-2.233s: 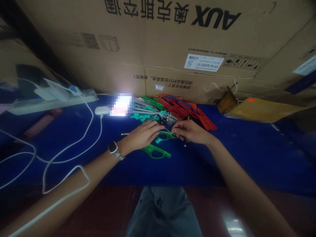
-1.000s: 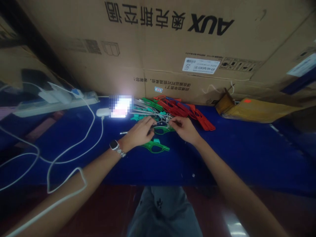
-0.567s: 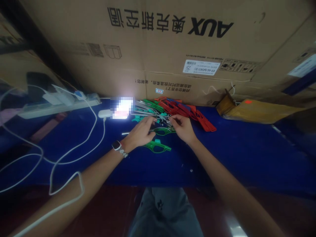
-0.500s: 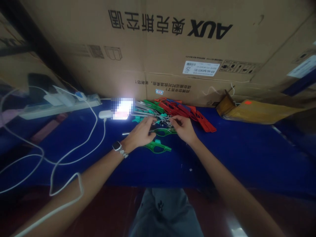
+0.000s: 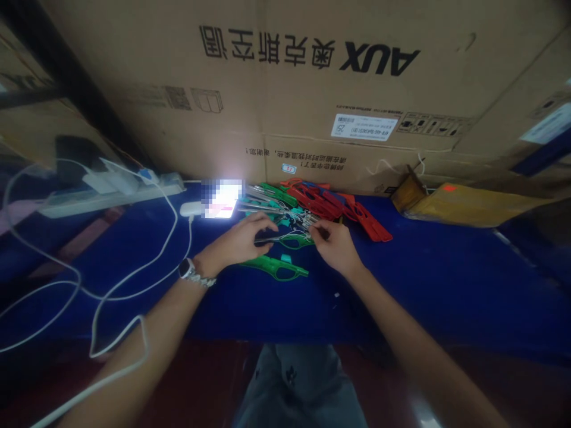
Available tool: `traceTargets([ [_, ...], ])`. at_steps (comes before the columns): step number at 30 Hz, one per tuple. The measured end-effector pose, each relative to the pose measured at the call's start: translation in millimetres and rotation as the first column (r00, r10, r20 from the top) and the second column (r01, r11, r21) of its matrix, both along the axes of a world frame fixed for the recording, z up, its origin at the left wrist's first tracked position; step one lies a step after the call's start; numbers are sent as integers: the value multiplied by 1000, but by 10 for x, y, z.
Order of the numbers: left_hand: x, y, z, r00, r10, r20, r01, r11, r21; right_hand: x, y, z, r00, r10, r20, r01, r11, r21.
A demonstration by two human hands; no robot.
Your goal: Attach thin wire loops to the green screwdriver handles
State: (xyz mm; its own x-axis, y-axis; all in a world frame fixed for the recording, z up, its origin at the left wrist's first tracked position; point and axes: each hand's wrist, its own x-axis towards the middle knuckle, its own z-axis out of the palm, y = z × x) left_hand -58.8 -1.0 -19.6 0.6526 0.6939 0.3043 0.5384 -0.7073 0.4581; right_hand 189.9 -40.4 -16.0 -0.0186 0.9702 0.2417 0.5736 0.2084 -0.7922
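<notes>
My left hand point(image 5: 243, 239), wearing a watch, has its thumb and fingers apart. A thin metal tube point(image 5: 266, 239) shows in that gap, in line with a green lighter-style handle point(image 5: 298, 241) with white wires. My right hand point(image 5: 338, 245) is closed in a pinch at a heap of metal parts and white wires point(image 5: 300, 217); whatever its fingertips hold is too small to make out. Nearer me lies another green handle half point(image 5: 285, 270) with an oval opening and a teal tab. Red handle shells point(image 5: 363, 217) are piled behind my right hand.
A lit phone point(image 5: 225, 199) lies left of the pile, with a white plug and cable point(image 5: 191, 209). A power strip point(image 5: 111, 196) sits farther left. Behind stands a large cardboard box point(image 5: 294, 125). A yellow envelope point(image 5: 464, 205) lies at right on the blue table point(image 5: 446, 279).
My left hand has shifted left and its fingers have spread, uncovering the metal tube. The right hand stays nearly in place, its fingers slightly lower. The view has moved slightly.
</notes>
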Motion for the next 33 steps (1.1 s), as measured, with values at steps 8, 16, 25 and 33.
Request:
traceTargets([
  [8,3,67,-70,999,-22,42,25,997,-78,-71,-17,-34,999,-22,24,23,999,-27],
  [16,19,56,-60,997,-17,70,23,996,-90,-101,-57,-8,998,-51,32,52,999,-8],
  [25,41,58,-71,996,4,90,4,996,-89,-124,-50,-62,998,-51,-47,47,996,-81],
  [33,34,65,-81,995,-2,97,11,996,-91,-97,-4,-119,955,-34,-295,-35,974,-226],
])
